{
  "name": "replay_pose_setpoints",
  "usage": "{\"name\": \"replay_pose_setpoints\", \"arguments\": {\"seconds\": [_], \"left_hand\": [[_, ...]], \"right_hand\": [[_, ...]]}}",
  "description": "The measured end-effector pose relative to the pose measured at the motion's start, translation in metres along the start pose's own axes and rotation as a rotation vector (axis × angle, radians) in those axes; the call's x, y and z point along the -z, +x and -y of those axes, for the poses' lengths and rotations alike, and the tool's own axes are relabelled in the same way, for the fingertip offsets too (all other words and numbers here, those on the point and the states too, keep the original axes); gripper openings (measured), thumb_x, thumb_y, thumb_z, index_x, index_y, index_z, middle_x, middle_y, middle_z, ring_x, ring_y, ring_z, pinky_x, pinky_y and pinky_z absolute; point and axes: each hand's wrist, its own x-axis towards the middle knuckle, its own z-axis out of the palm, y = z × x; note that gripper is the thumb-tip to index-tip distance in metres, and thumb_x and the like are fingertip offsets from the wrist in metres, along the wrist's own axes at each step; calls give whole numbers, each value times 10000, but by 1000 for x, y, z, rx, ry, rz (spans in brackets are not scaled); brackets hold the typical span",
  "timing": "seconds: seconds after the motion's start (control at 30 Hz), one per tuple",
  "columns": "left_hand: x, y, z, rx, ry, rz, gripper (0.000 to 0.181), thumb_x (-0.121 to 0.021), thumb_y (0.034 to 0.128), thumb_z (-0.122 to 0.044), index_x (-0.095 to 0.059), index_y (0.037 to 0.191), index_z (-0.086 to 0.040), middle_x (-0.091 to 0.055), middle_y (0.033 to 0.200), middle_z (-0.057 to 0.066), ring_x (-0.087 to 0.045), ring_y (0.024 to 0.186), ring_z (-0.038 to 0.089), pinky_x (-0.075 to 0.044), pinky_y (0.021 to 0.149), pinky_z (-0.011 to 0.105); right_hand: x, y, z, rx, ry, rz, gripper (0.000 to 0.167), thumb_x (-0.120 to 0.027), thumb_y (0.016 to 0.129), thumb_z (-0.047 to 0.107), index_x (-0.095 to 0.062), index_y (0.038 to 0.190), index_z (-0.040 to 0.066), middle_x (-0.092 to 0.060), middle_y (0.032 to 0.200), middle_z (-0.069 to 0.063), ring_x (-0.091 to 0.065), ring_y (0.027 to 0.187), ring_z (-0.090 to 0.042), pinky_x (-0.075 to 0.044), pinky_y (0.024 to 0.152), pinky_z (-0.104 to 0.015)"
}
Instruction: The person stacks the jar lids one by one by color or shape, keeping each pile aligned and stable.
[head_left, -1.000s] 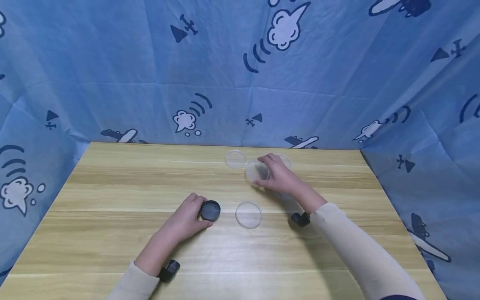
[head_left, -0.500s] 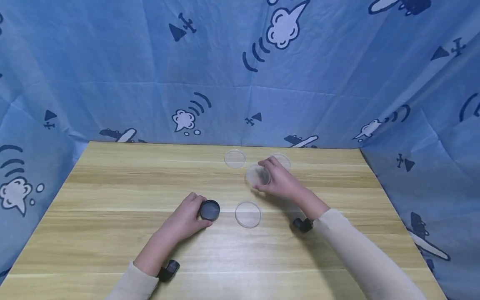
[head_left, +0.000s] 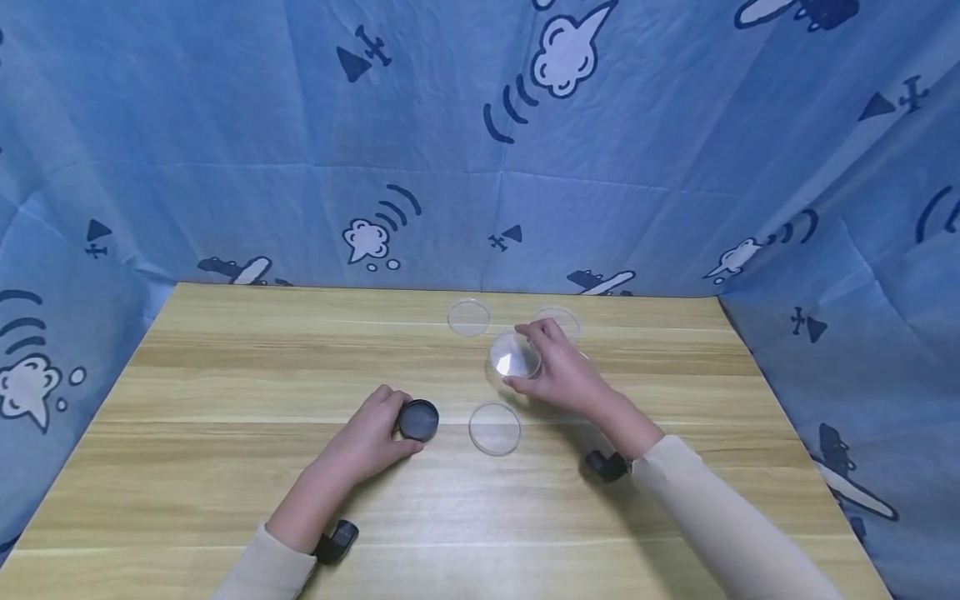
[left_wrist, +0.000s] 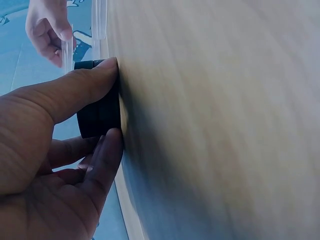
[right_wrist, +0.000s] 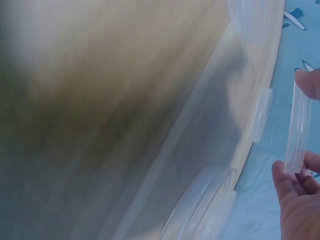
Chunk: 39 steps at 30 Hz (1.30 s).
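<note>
The left hand (head_left: pixel 369 442) grips a short round black container (head_left: pixel 418 420) standing on the table; in the left wrist view, thumb and fingers hold the black container (left_wrist: pixel 99 112) by its side. Between thumb and fingers, the right hand (head_left: pixel 562 371) pinches a clear round dish (head_left: pixel 515 356). From the right wrist view, this clear dish (right_wrist: pixel 298 127) is seen edge-on, off the table. Nearer the front, between the hands, a clear round dish (head_left: pixel 495 428) lies flat.
Further clear round pieces lie near the back edge: one disc (head_left: pixel 468 317) left of the right hand, another disc (head_left: pixel 558 321) behind it. A patterned blue curtain (head_left: pixel 420 125) stands around the wooden table (head_left: pixel 262 367).
My right hand has come slightly toward the front with the clear dish, uncovering more of the disc behind it. My left hand keeps its hold on the black container.
</note>
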Motion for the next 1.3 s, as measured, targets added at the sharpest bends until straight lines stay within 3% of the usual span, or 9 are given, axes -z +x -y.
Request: {"name": "replay_pose_setpoints", "arguments": {"seconds": [0.2, 0.37, 0.7, 1.13, 1.3], "left_hand": [[-1, 0, 0, 0, 7, -1, 498, -908, 799, -130, -664, 1210, 8, -614, 1084, 115, -601, 985, 215, -528, 960, 441], [0, -1, 0, 5, 12, 0, 496, -905, 802, -131, -663, 1213, 8, -614, 1085, 117, -599, 986, 220, -526, 958, 443], [1, 0, 0, 1, 18, 6, 507, -902, 806, -131, -659, 1223, 26, -610, 1089, 132, -585, 965, 218, -521, 941, 439], [0, 0, 0, -1, 6, 4, 512, -905, 801, -124, -660, 1221, 32, -607, 1081, 129, -583, 951, 208, -523, 927, 428], [0, 1, 1, -5, 7, 1, 511, -906, 796, -118, -661, 1217, 36, -608, 1078, 132, -577, 945, 205, -519, 923, 424]], "right_hand": [[-2, -16, 5, 25, 26, -27, 821, -891, 808, 341, -528, 1475, 30, -546, 1339, -174, -598, 1141, -315, -568, 957, -508], [-9, -31, 8, 35, 61, 11, 804, -881, 823, 342, -524, 1463, 11, -563, 1398, -199, -598, 1221, -339, -534, 1049, -531], [-21, -55, 13, 25, 62, 69, 787, -863, 834, 408, -543, 1429, 5, -604, 1356, -149, -619, 1201, -266, -554, 1031, -481], [-31, -62, 25, 109, 48, 84, 745, -867, 837, 418, -577, 1400, 26, -611, 1312, -97, -631, 1135, -201, -589, 940, -398], [-32, -62, 29, 102, 41, 120, 758, -867, 833, 427, -574, 1416, 40, -596, 1343, -78, -624, 1158, -184, -582, 978, -386]]}}
